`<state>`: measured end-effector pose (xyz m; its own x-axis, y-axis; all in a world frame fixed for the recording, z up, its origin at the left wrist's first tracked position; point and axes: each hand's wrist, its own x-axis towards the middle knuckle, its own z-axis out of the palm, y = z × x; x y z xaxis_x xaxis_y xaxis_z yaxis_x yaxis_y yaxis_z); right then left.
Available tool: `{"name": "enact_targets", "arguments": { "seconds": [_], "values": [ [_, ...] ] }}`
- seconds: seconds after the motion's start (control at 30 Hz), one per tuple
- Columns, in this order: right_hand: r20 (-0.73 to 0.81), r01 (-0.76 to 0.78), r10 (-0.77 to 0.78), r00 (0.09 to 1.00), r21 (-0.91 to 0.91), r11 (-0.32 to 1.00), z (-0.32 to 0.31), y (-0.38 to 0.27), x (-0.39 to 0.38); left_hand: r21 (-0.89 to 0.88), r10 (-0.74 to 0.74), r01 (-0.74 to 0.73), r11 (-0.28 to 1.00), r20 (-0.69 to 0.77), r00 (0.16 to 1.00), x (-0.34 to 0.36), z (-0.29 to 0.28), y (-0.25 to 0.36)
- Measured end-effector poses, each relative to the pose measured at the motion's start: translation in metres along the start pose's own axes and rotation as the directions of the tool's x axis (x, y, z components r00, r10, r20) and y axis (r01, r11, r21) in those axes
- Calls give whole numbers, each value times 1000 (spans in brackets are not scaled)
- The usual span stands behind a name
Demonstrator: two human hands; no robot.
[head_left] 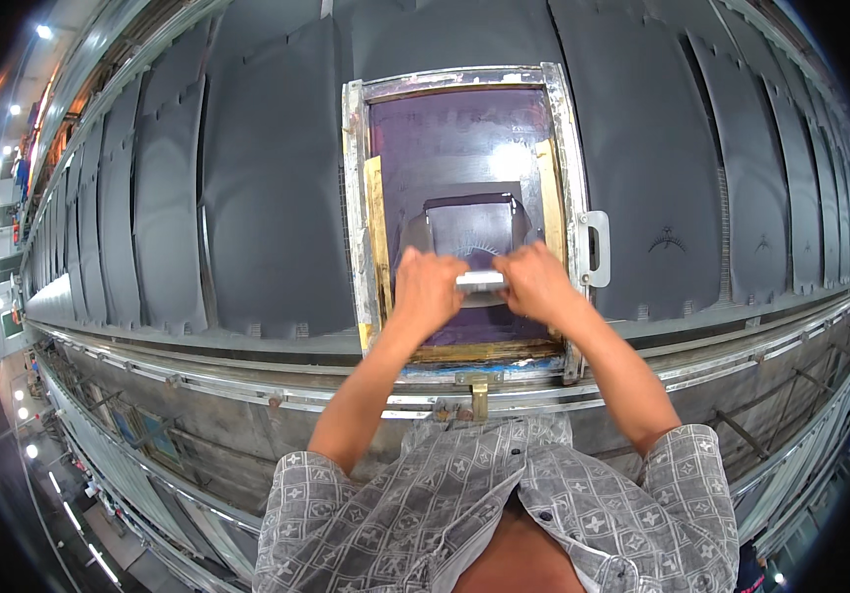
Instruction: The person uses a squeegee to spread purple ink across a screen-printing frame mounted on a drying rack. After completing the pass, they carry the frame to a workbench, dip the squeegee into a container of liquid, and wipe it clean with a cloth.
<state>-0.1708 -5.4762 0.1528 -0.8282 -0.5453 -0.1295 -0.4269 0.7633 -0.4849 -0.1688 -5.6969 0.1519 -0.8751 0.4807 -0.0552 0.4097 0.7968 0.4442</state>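
Note:
A screen-printing frame (353, 198) with a purple mesh (445, 133) lies over dark grey fabric panels in front of me. My left hand (430, 289) and my right hand (535, 282) are closed round the two ends of a silvery squeegee (482, 282), over the near part of the mesh. Just beyond the squeegee is a dark rectangular patch with a pale, fan-like design (474, 242). The squeegee's lower edge is hidden from this angle, so its contact with the mesh cannot be made out.
Grey panels (272, 188) line the long table on both sides. Those to the right bear a small dark arched motif (667, 239). A pale handle (598, 249) juts from the frame's right side. Along the near table edge runs a metal rail (346, 398), with a brass-coloured bracket (480, 395) at the frame.

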Motion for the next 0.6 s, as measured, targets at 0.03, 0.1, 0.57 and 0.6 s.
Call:
{"name": "enact_targets", "arguments": {
  "seconds": [0.03, 0.1, 0.57, 0.6],
  "values": [
    [-26, 2, -2, 1000, -26, 1000, -7, 9, 16, 22, 20, -20, 1000, -5, 1000, 18, -5, -9],
    [-14, -30, 29, 999, -107, 994, -29, 30, 56, 42, -24, 25, 999, -15, 1000, 64, -24, -17],
    [-233, -105, 175, 957, 283, 953, -18, 8, -32, 52, 62, -58, 997, -90, 994, -40, 14, 20],
    [-435, -207, 276, 857, 201, 958, -40, 15, -29, 60, 58, -50, 997, -133, 989, -41, 12, 23]
  ]
}}
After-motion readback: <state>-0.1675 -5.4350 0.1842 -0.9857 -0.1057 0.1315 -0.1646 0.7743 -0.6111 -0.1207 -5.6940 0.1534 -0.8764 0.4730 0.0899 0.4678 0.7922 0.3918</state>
